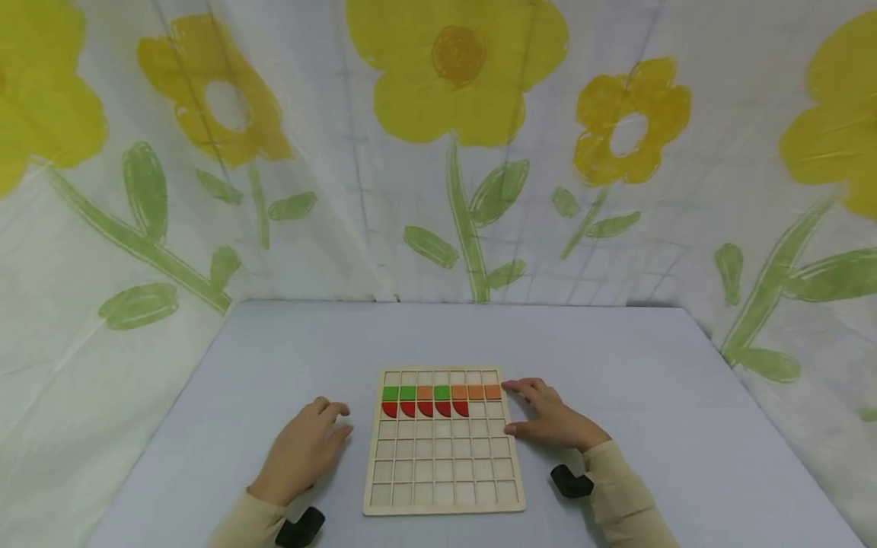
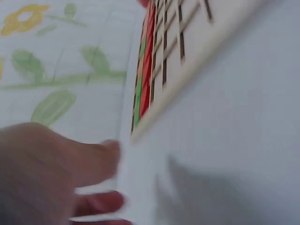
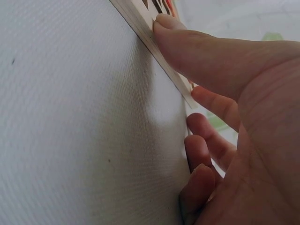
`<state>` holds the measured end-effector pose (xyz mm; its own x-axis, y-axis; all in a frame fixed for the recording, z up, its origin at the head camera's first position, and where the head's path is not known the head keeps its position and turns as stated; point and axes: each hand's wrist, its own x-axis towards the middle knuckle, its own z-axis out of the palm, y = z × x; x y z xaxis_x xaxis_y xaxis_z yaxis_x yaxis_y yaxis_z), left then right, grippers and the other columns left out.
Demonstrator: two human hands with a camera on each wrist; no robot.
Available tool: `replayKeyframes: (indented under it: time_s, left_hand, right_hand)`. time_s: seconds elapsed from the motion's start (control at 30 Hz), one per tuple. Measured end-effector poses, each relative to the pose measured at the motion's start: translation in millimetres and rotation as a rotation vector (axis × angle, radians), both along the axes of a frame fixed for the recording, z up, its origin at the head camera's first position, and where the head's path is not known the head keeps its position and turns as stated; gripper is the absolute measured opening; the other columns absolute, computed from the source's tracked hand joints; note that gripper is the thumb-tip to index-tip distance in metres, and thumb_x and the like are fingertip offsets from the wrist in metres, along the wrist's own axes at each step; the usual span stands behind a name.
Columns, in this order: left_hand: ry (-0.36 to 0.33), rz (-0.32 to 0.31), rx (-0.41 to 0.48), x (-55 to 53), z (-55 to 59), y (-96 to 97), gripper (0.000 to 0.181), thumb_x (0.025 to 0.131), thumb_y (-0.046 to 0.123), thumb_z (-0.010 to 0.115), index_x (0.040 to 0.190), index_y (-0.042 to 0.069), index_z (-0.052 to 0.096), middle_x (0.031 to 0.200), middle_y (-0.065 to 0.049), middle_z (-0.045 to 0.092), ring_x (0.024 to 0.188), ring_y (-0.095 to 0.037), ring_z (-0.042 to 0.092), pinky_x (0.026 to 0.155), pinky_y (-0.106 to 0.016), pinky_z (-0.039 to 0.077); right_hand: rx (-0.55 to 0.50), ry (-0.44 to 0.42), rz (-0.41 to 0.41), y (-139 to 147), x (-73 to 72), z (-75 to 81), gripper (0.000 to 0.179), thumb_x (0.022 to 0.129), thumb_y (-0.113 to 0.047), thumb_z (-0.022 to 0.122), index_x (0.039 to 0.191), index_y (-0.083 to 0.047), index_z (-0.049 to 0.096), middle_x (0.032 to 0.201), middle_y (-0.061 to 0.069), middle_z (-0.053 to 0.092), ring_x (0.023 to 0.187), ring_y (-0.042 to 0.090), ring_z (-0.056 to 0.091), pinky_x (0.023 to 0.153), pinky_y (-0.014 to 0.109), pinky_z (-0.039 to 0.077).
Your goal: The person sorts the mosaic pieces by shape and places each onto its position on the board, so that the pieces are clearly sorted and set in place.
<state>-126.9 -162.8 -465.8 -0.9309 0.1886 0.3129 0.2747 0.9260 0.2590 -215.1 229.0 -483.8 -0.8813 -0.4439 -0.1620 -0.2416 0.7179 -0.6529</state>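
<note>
A square wooden grid board [image 1: 444,495] lies flat on the table between my hands. Green tiles [image 1: 390,393] and orange tiles [image 1: 476,393] fill its second row from the top. Below them, several red quarter-circle pieces [image 1: 425,409] sit in the third row from the left. My right hand [image 1: 555,420] rests at the board's right edge, the thumb [image 3: 201,54] touching the rim and the index fingertip close by its far end. Left of the board, apart from it, my left hand [image 1: 304,449] hovers or rests with loosely bent fingers [image 2: 93,161], holding nothing.
The table [image 1: 294,335] has a pale covering and reaches back to a white curtain [image 1: 315,251] printed with yellow flowers. Each wrist carries a black device, one on the left [image 1: 301,527] and one on the right [image 1: 572,482].
</note>
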Motion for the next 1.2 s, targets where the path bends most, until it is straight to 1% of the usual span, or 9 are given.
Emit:
replayKeyframes:
  time_s: [0.17,0.23,0.3,0.5,0.67,0.8,1.0,1.1,1.2]
  left_hand:
    - [-0.319,0.131,-0.05,30.5,2.5,-29.1,0.036,0.081,0.036,0.075,0.102,0.01,0.062,0.079,0.0,0.053,0.061,-0.01,0.041,0.053,-0.027,0.037]
    - [-0.389,0.156,-0.033,37.6,1.4,-32.5,0.04,0.079,0.04,0.075,0.102,0.011,0.061,0.077,0.002,0.05,0.061,-0.011,0.04,0.053,-0.026,0.035]
    - [-0.401,0.169,-0.017,42.6,0.4,-32.4,0.041,0.076,0.04,0.078,0.1,0.012,0.061,0.076,0.002,0.049,0.062,-0.011,0.041,0.054,-0.025,0.036]
    - [-0.332,0.147,-0.014,50.0,-1.7,-26.5,0.03,0.074,0.026,0.081,0.088,0.013,0.058,0.076,0.003,0.05,0.063,-0.009,0.043,0.057,-0.025,0.041]
    - [-0.303,0.115,-0.051,46.4,-1.1,-18.9,0.027,0.073,0.025,0.082,0.086,0.015,0.061,0.079,0.007,0.052,0.068,-0.008,0.045,0.063,-0.03,0.043]
    - [-0.247,0.072,-0.032,42.6,2.5,-7.5,0.026,0.073,0.025,0.083,0.086,0.018,0.061,0.083,0.01,0.054,0.074,-0.006,0.048,0.066,-0.03,0.043]
    - [-0.07,-0.036,-0.097,32.9,9.4,12.9,0.027,0.075,0.024,0.082,0.091,0.014,0.063,0.087,0.008,0.056,0.08,-0.007,0.049,0.066,-0.028,0.042]
    - [-0.01,-0.122,-0.11,26.4,11.3,23.9,0.028,0.075,0.022,0.082,0.093,0.012,0.063,0.088,0.007,0.056,0.077,-0.008,0.048,0.063,-0.026,0.041]
    - [0.028,-0.225,-0.074,18.1,11.2,35.1,0.029,0.074,0.018,0.082,0.095,0.01,0.063,0.09,0.005,0.055,0.075,-0.008,0.048,0.063,-0.024,0.043]
  right_hand:
    - [0.005,0.029,0.004,3.7,-1.9,2.3,0.073,0.08,-0.046,0.075,0.142,-0.028,0.041,0.144,0.009,0.035,0.126,0.032,0.036,0.096,0.058,0.039]
    - [0.003,0.04,0.001,5.6,-2.6,2.5,0.074,0.079,-0.046,0.075,0.142,-0.027,0.042,0.144,0.009,0.036,0.125,0.032,0.037,0.095,0.057,0.039]
    - [-0.005,0.037,-0.003,6.4,-3.0,2.2,0.074,0.079,-0.046,0.075,0.142,-0.027,0.042,0.143,0.01,0.036,0.125,0.032,0.036,0.095,0.057,0.038]
    - [-0.024,0.012,-0.004,5.1,-2.4,2.1,0.073,0.079,-0.046,0.075,0.142,-0.027,0.042,0.144,0.009,0.035,0.128,0.033,0.034,0.097,0.059,0.036]
    - [-0.021,0.018,0.006,3.8,-2.1,3.1,0.072,0.08,-0.044,0.075,0.142,-0.026,0.042,0.144,0.009,0.035,0.125,0.032,0.036,0.096,0.058,0.037]
    - [-0.022,0.015,0.009,3.3,-2.8,2.5,0.072,0.08,-0.044,0.075,0.142,-0.027,0.042,0.144,0.008,0.035,0.125,0.031,0.036,0.096,0.058,0.037]
    - [-0.021,-0.001,-0.003,2.9,-2.4,-0.1,0.074,0.079,-0.046,0.075,0.142,-0.028,0.042,0.145,0.008,0.034,0.131,0.034,0.03,0.099,0.061,0.034]
    - [-0.017,-0.021,-0.019,1.9,-1.2,-1.3,0.074,0.077,-0.047,0.076,0.141,-0.03,0.043,0.146,0.007,0.034,0.133,0.033,0.029,0.1,0.061,0.034]
    - [-0.008,-0.021,-0.029,0.7,-0.2,-2.3,0.073,0.077,-0.046,0.077,0.14,-0.032,0.043,0.145,0.006,0.034,0.132,0.032,0.03,0.099,0.061,0.035]
